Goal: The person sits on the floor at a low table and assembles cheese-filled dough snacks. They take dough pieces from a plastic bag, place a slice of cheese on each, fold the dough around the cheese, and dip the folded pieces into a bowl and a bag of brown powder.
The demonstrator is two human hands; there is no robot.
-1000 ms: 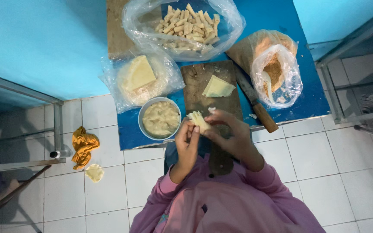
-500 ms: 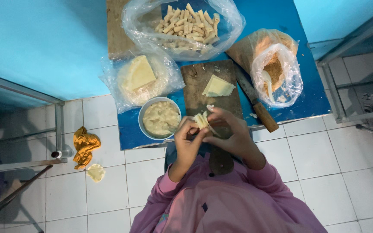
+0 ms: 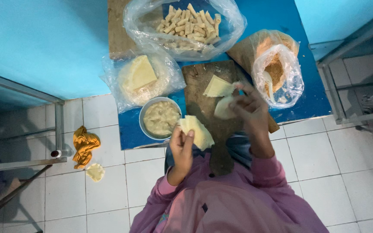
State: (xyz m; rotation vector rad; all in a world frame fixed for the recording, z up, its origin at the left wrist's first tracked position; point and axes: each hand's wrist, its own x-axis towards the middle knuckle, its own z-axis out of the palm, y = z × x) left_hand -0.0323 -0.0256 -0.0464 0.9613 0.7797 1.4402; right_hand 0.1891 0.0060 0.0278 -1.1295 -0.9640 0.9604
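Observation:
My left hand [image 3: 181, 146] holds a folded pale pastry wrapper [image 3: 197, 131] just below the metal bowl of pale filling [image 3: 160, 118]. My right hand [image 3: 249, 108] is over the dark wooden cutting board [image 3: 203, 86], gripping a thin round wrapper [image 3: 223, 108]. A folded triangular wrapper [image 3: 218, 87] lies on the board beside that hand. The board rests on a blue table [image 3: 298, 82].
A clear bag of finished rolls [image 3: 186, 23] sits at the back. A bag with a stack of wrappers [image 3: 139, 75] lies at the left, a bag of brown crumbs [image 3: 277, 69] at the right. An orange cloth [image 3: 85, 144] and a dough scrap [image 3: 95, 171] lie on the tiled floor.
My hands were together on one wrapper in front of my chest. They have parted: the left keeps a folded wrapper, the right has moved up to the board and holds another wrapper.

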